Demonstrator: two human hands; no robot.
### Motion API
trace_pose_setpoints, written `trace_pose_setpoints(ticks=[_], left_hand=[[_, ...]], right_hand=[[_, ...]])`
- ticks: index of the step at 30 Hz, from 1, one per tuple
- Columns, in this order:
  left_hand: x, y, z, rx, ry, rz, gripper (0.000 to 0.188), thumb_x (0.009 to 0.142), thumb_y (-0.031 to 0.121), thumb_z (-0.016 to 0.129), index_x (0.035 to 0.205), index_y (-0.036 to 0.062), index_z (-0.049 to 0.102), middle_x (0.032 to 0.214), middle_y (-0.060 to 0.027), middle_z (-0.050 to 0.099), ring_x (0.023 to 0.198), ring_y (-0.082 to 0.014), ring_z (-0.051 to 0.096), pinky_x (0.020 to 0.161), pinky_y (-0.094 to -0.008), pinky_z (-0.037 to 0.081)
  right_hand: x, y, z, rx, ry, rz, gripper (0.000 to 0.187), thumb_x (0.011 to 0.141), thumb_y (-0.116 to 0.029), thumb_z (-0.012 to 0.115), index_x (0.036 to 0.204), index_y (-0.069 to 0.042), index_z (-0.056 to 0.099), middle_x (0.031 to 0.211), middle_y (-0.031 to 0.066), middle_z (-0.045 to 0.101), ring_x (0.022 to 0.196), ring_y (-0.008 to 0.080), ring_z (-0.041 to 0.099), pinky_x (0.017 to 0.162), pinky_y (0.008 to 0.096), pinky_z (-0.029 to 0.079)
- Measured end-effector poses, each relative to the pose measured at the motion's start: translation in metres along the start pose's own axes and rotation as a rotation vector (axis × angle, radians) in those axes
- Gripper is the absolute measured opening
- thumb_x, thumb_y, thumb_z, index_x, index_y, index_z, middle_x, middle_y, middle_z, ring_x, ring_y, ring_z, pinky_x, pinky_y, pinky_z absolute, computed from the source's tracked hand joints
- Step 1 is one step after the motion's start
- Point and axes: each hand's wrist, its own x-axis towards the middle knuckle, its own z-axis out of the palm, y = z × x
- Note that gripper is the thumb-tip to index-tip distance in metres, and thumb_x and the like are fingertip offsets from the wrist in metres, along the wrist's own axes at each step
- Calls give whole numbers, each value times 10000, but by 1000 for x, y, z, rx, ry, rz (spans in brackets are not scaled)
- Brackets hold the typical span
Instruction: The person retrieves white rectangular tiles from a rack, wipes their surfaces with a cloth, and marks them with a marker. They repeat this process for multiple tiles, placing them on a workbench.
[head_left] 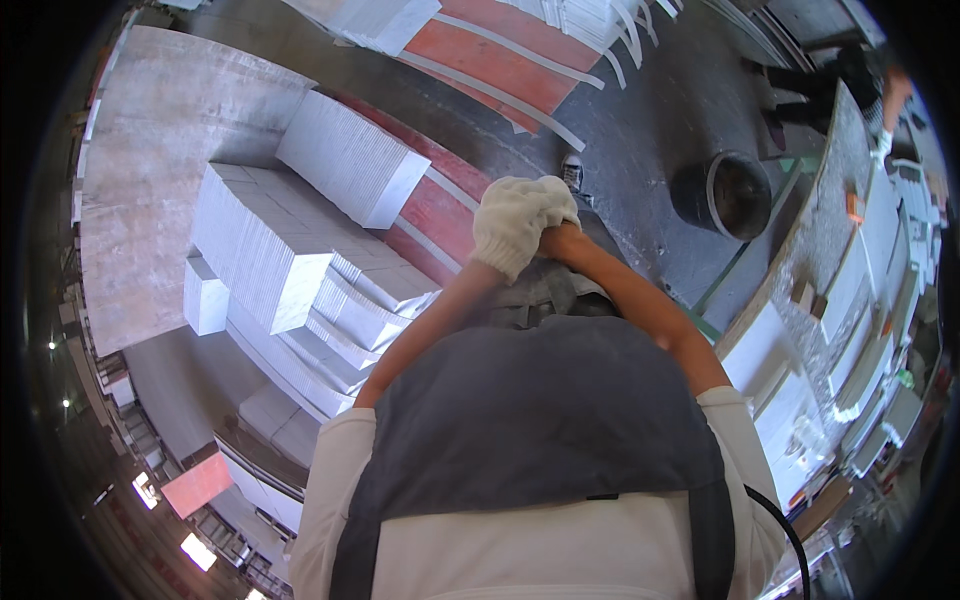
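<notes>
In front of my body, my left hand (503, 226) and my right hand (557, 198) are pressed together, both in off-white knitted gloves. The left glove reaches past the wrist; on the right, the bare forearm shows up to the hand. Both sets of fingers are curled closed, and whatever lies between them, if anything, is hidden. To the left of my hands stand stacks of thin whitish panels (352, 158), beside a red surface (440, 222) crossed by pale strips.
A large upright board (180, 160) stands behind the stacks. On the right are a black bucket (735, 196) and a long worktable (815, 230) carrying white pieces. Another person (835, 95) is at its far end. Ahead lies another red surface (505, 55) with pale strips.
</notes>
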Motion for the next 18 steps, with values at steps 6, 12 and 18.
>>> trace_pose_setpoints(ticks=[6,12,18], left_hand=[[86,-12,36,-50,24,-348,141,840,77,622,935,96,725,993,-153,691,961,-356,655,777,-452,519],[207,-60,69,284,-285,-549,377,849,152,621,1215,74,665,965,-161,654,986,-374,662,841,-617,482],[284,-65,54,-378,-63,-664,265,956,272,613,1188,164,680,1141,-100,685,1123,-328,625,947,-442,490]], right_hand=[[118,63,-11,-1174,-26,-145,637,803,-550,682,1291,-144,632,1262,151,630,1251,374,531,1108,542,301],[198,165,-44,-220,-284,-253,574,913,-501,572,1367,-152,615,1173,131,714,1209,339,605,1131,533,299],[226,292,-103,-45,-757,347,521,1048,-464,376,1162,-110,741,1297,177,673,1215,365,626,1031,464,461]])
